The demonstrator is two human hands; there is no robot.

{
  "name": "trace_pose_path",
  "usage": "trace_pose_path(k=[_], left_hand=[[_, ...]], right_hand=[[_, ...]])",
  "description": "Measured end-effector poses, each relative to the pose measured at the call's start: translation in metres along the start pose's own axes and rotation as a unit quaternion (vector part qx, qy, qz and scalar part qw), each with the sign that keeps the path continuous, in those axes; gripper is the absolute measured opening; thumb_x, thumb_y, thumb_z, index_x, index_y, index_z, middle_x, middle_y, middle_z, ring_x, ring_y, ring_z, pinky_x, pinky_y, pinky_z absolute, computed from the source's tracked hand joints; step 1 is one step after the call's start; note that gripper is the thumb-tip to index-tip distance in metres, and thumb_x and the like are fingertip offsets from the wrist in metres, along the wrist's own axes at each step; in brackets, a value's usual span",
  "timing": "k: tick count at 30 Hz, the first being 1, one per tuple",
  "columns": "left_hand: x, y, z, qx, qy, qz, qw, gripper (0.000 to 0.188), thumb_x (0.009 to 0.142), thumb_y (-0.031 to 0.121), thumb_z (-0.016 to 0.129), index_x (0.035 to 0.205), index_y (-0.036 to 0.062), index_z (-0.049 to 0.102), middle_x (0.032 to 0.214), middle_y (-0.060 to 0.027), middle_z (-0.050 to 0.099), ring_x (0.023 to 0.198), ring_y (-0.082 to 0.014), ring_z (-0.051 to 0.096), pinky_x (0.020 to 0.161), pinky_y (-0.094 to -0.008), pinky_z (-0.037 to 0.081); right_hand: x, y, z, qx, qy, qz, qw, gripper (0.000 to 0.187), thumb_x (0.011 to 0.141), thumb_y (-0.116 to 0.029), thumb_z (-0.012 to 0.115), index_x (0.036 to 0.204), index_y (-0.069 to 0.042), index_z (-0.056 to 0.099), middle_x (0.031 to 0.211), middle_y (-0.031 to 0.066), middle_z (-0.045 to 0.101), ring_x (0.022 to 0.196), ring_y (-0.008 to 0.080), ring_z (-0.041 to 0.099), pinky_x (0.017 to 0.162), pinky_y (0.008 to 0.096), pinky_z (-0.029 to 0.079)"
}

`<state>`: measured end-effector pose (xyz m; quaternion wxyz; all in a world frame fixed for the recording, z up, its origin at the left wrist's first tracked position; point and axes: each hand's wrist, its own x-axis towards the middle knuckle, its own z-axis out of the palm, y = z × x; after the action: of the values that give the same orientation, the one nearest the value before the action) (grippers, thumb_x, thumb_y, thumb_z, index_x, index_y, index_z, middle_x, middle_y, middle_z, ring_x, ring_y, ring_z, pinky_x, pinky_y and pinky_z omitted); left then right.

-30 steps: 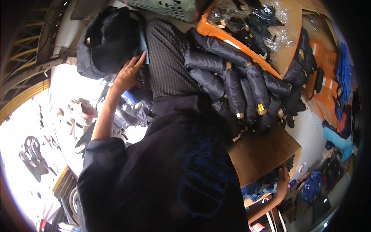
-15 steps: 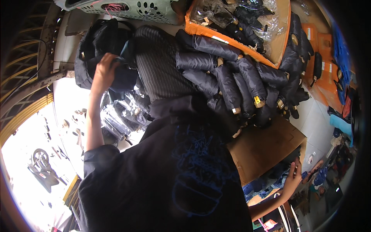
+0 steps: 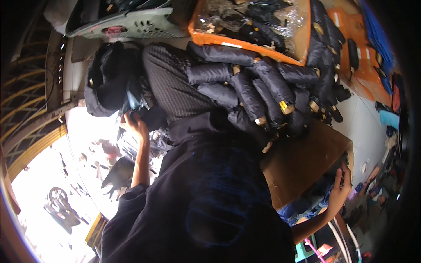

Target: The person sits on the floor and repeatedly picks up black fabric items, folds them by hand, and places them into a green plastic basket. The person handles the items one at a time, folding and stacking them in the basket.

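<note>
My left hand (image 3: 135, 125) is bent in at the fingers beside a black fabric bag (image 3: 103, 83) on the left. Something dark is at its fingertips, too blurred to name. A pale blue strip (image 3: 132, 100) shows on the black cloth just above it. On the right, my right hand (image 3: 340, 190) lies at the side of a brown cardboard box (image 3: 307, 162), its fingers stretched out and apart along the edge. Dark blue fabric (image 3: 302, 209) fills the opening under the box flap.
Black padded rolled bundles (image 3: 247, 94) lie heaped beyond my lap. Behind them stands an orange-edged carton (image 3: 245, 44) with plastic wrap and black items. A grey-green plastic basket (image 3: 153, 26) is at the far left. A metal lattice gate (image 3: 30, 109) borders the left side.
My left hand has moved down and right, toward my body. My right hand has shifted slightly, still at the box edge. The whole view has tilted a little.
</note>
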<state>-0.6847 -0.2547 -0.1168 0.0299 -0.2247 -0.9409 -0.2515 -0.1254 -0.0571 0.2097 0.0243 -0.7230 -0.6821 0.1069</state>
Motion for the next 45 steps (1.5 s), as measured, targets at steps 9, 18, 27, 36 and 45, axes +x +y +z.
trace_pose_path(k=[9,18,27,36,45], left_hand=[[0.050,0.011,-0.005,-0.197,-0.136,-0.180,0.954,0.034,0.095,0.021,0.057,0.118,-0.0036,0.062,0.105,-0.0165,0.067,0.088,-0.0231,0.062,0.082,-0.0366,0.050],[-0.055,0.284,-0.091,-0.391,-0.501,0.240,0.734,0.032,0.077,-0.008,0.053,0.108,0.0015,0.055,0.097,-0.0128,0.062,0.091,-0.0225,0.061,0.083,-0.0332,0.048],[-0.102,0.355,-0.097,-0.549,-0.564,0.154,0.597,0.030,0.098,0.021,0.048,0.116,-0.0028,0.042,0.118,-0.0196,0.041,0.110,-0.0308,0.040,0.096,-0.0387,0.033],[-0.008,0.161,-0.051,-0.287,-0.174,0.016,0.942,0.035,0.094,0.019,0.059,0.119,-0.0027,0.049,0.118,-0.0156,0.054,0.103,-0.0224,0.054,0.090,-0.0356,0.045],[0.046,-0.060,0.021,0.016,-0.161,0.116,0.980,0.052,0.082,0.033,0.071,0.115,-0.0038,0.057,0.110,-0.0223,0.065,0.096,-0.0355,0.065,0.085,-0.0432,0.051]], right_hand=[[-0.007,-0.020,0.009,0.101,0.040,-0.082,0.991,0.025,0.084,-0.002,0.063,0.109,0.001,0.063,0.108,0.0160,0.064,0.102,0.0312,0.063,0.087,0.0331,0.048],[-0.041,-0.037,0.041,0.303,-0.030,-0.134,0.943,0.044,0.081,-0.028,0.072,0.115,-0.002,0.063,0.126,0.0196,0.057,0.117,0.0319,0.056,0.098,0.0395,0.043],[-0.016,-0.145,0.117,0.444,-0.095,-0.234,0.860,0.098,0.062,-0.011,0.090,0.138,-0.001,0.029,0.135,0.0169,0.040,0.125,0.0258,0.044,0.104,0.0391,0.036],[0.021,-0.118,0.068,0.296,0.083,-0.210,0.928,0.026,0.075,-0.002,0.072,0.098,-0.001,0.060,0.083,0.0061,0.060,0.076,0.0143,0.058,0.071,0.0261,0.045],[-0.050,0.087,0.039,-0.025,0.261,0.179,0.948,0.039,0.084,-0.009,0.068,0.120,-0.007,0.053,0.114,0.0201,0.061,0.104,0.0347,0.061,0.088,0.0391,0.048]])
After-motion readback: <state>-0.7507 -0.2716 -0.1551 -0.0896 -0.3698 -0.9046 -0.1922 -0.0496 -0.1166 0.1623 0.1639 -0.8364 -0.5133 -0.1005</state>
